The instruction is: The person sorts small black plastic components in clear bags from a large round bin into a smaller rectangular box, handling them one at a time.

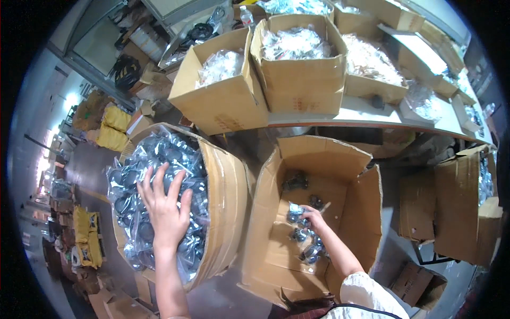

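My left hand point(166, 210) lies with fingers spread on a heap of clear plastic bags point(183, 146) with dark round parts in them. The heap fills a cardboard box point(226, 207) to above its rim. To the right, my right hand point(314, 218) reaches down inside a second, larger open carton point(364, 220), its fingers closed on a small clear bag with a dark part point(295, 212). Beneath and beside that hand, several similar bagged parts point(312, 251) lie on the carton's bottom. Another small dark cluster point(295, 181) rests near its far wall.
Beyond both boxes runs a white table point(366, 110) bearing cartons point(303, 87) of small clear packets and a plastic bottle point(246, 16). More cardboard boxes point(457, 207) stand at the right. Yellow sacks point(113, 127) lie on the floor at the left.
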Demonstrator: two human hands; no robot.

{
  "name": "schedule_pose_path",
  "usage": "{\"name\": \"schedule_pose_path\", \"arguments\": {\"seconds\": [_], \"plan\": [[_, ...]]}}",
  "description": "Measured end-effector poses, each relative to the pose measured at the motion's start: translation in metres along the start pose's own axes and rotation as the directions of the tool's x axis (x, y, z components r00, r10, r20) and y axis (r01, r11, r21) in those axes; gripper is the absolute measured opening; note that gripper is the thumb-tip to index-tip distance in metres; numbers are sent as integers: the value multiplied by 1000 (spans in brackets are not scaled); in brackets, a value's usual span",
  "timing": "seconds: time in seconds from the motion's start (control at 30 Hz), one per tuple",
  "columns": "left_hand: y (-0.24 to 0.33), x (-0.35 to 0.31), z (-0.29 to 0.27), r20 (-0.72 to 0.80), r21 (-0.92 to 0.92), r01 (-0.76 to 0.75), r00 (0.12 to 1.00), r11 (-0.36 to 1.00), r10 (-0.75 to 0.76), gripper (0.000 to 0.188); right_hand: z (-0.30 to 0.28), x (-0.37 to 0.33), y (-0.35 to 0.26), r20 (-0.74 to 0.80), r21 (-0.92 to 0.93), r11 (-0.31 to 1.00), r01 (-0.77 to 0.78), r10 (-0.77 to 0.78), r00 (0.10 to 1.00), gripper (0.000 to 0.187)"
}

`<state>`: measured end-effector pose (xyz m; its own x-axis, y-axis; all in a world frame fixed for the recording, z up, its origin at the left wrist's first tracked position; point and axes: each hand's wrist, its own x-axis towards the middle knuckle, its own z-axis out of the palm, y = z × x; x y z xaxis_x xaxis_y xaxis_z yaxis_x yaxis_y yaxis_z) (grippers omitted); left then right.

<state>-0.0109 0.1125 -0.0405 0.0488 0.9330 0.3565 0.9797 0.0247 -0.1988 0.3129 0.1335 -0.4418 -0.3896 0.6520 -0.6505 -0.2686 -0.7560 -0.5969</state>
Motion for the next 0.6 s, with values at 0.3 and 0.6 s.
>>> {"name": "schedule_pose_path", "arguments": {"seconds": [0.3,0.6], "plan": [[13,-22,-35,-463,-517,-404,873,755,151,18,162,-189,-142,168,137,850,509,-526,833,52],[42,-47,-49,89,-946,228,866,-230,493,58,224,-298,-146,292,11,844,536,-515,806,53]]}}
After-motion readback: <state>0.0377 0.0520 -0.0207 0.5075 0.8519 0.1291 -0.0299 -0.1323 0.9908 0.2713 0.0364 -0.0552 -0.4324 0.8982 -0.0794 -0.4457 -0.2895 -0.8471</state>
